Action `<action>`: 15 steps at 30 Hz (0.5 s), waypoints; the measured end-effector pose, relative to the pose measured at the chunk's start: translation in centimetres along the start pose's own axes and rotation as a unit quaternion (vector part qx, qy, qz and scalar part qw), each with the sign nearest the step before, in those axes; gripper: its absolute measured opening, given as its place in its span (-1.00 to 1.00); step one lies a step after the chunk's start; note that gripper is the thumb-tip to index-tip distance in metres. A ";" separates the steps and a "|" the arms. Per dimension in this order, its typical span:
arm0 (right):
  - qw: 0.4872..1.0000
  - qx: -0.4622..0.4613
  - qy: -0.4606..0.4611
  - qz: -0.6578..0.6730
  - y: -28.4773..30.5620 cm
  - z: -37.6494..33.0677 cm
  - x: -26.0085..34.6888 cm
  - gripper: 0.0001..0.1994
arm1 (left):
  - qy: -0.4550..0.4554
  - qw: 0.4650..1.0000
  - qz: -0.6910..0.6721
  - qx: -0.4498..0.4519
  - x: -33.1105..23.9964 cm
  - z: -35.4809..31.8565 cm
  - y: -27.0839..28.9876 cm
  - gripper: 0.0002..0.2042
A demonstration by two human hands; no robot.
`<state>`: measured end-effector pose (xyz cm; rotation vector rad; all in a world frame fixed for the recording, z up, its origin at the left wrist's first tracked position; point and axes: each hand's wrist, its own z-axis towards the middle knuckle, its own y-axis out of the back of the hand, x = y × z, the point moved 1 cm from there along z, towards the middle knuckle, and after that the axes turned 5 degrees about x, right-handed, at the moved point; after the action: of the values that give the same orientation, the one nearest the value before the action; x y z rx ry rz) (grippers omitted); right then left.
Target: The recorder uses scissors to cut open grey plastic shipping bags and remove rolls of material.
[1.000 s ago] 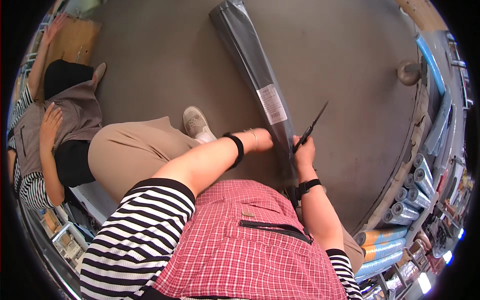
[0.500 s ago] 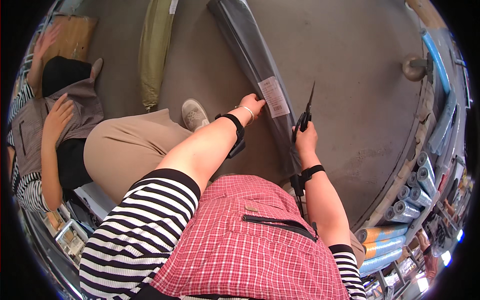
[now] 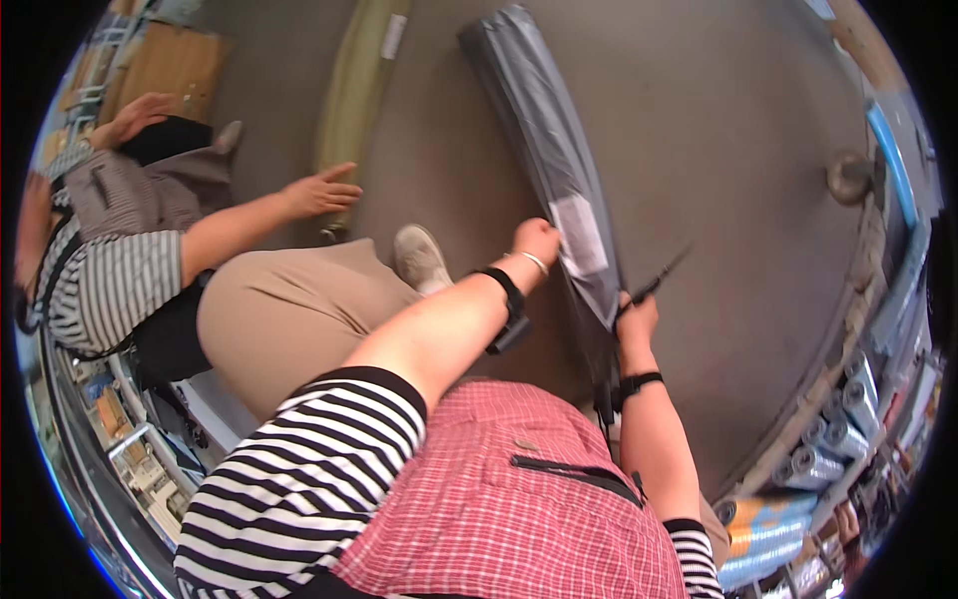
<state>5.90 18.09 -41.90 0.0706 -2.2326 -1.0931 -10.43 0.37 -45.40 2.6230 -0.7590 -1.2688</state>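
Two rolls point(image 3: 544, 150), one pair of scissors point(image 3: 654, 285)

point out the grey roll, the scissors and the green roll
grey roll point(image 3: 534, 120), head view, middle of its wrapped length
scissors point(image 3: 661, 280), head view, on the blades
green roll point(image 3: 357, 90), head view, mid-length

Scissor blades point(image 3: 667, 275) in right hand point(image 3: 637, 317): motion-blurred, open or closed unclear. Long grey plastic-wrapped roll point(image 3: 544, 150): lower end hidden behind forearm. Olive-green wrapped roll point(image 3: 359, 90): top cut off by picture edge.

Fabric shop: shelved fabric rolls point(image 3: 828, 449)
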 end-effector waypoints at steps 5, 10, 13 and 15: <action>0.998 -0.005 -0.062 0.013 -0.7 -0.1 -1.3 -0.66 | -0.051 0.997 0.023 0.054 -3.0 0.5 0.0 -0.87; 0.972 0.031 -0.103 0.208 -2.4 -1.2 -1.5 -0.74 | -0.095 0.991 0.035 0.086 -5.1 2.1 0.7 -0.88; 0.953 0.052 -0.134 0.267 -3.5 -2.3 -0.7 -0.78 | -0.092 0.988 0.080 0.091 -5.7 2.9 1.8 -0.87; 0.953 0.090 -0.151 0.247 -3.6 -2.7 -0.1 -0.79 | -0.086 0.982 0.133 0.099 -5.7 3.1 2.7 -0.86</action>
<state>6.74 13.90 -43.39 -0.5844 -2.4231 -0.6562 -16.73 1.17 -42.53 2.4652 -1.2777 -1.4146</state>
